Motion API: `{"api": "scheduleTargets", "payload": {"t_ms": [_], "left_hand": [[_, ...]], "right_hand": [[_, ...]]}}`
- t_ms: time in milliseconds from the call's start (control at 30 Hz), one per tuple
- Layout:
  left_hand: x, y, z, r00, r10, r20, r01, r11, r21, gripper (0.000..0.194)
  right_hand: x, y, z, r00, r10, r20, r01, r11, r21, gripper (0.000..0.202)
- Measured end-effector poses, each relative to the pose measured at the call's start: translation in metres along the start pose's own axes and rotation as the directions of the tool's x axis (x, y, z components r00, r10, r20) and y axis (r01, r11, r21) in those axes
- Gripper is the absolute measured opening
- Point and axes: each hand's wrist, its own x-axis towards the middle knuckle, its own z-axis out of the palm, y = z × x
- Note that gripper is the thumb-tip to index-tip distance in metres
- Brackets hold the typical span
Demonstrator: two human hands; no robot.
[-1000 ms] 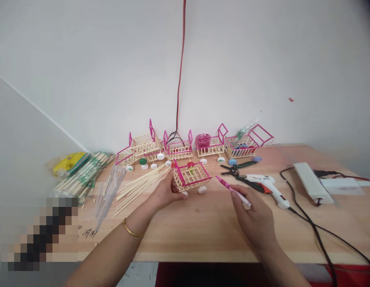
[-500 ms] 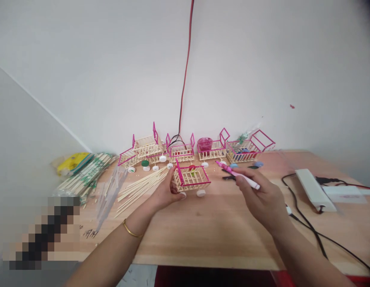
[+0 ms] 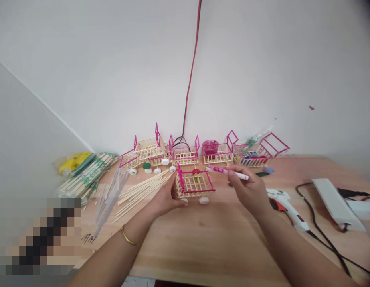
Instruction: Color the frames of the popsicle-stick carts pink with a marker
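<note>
My left hand is closed around the left end of a small stick-built cart with a pink-coloured rim and handle and white bottle-cap wheels. A pink marker with a white barrel is pinched in my right hand. Its pink tip points left, close to the cart's far right corner; whether it touches cannot be made out. Behind the cart stands a row of similar pink-rimmed carts, among them one at the middle and one on the right. A pink cup sits in one of them.
Loose bamboo sticks and clear plastic sleeves lie on the left, near packed sticks and a yellow packet. On the right are a glue gun, its cable and a white power strip.
My right hand has brought the marker left, nearer the cart. The view has shifted, so the glue gun now shows beside my right forearm. My left hand keeps its hold on the cart.
</note>
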Motion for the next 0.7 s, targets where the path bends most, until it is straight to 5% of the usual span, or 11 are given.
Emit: {"api": "scheduleTargets", "payload": {"t_ms": [200, 700], "left_hand": [[0.0037, 0.0026, -0.0002, 0.997, -0.070, 0.026, 0.070, 0.997, -0.027, 0.090], [0.0054, 0.0033, -0.0002, 0.995, -0.097, 0.019, 0.097, 0.995, -0.035, 0.090]], "right_hand": [[-0.0041, 0.0035, -0.0015, 0.993, -0.114, 0.035, 0.118, 0.985, -0.127, 0.024], [-0.0022, 0.0035, 0.0055, 0.980, -0.165, 0.113, 0.175, 0.980, -0.090, 0.021]]}}
